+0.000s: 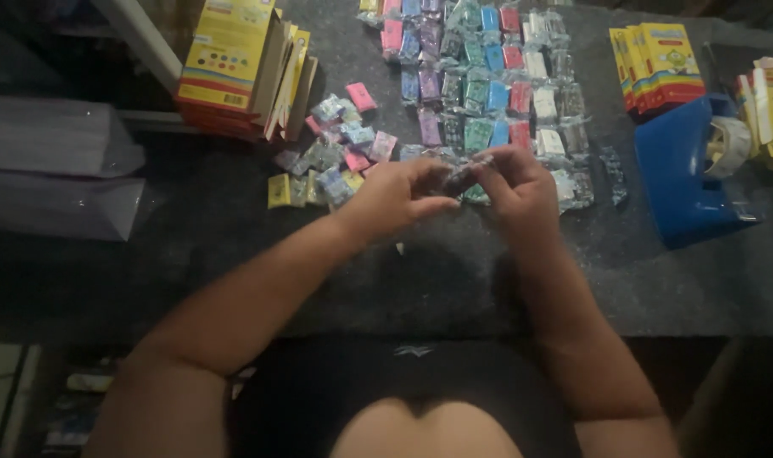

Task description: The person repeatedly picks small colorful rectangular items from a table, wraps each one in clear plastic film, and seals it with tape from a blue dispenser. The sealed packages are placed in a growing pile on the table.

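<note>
left hand [395, 197] and right hand [512, 188] meet above the dark desk [454, 280], fingers pinched on one small clear packet [461, 174] between them | rows of coloured packets [488, 76] just behind | loose packet pile [331, 157] left | blue tape dispenser [688, 174] right

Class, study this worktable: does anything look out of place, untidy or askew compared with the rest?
Yes. The small wrapped packets left of the hands lie in a loose, jumbled heap, while the coloured packets beyond sit in neat rows. The yellow boxes at upper left lean unevenly. Both hands, left hand and right hand, pinch one clear-wrapped packet.
</note>
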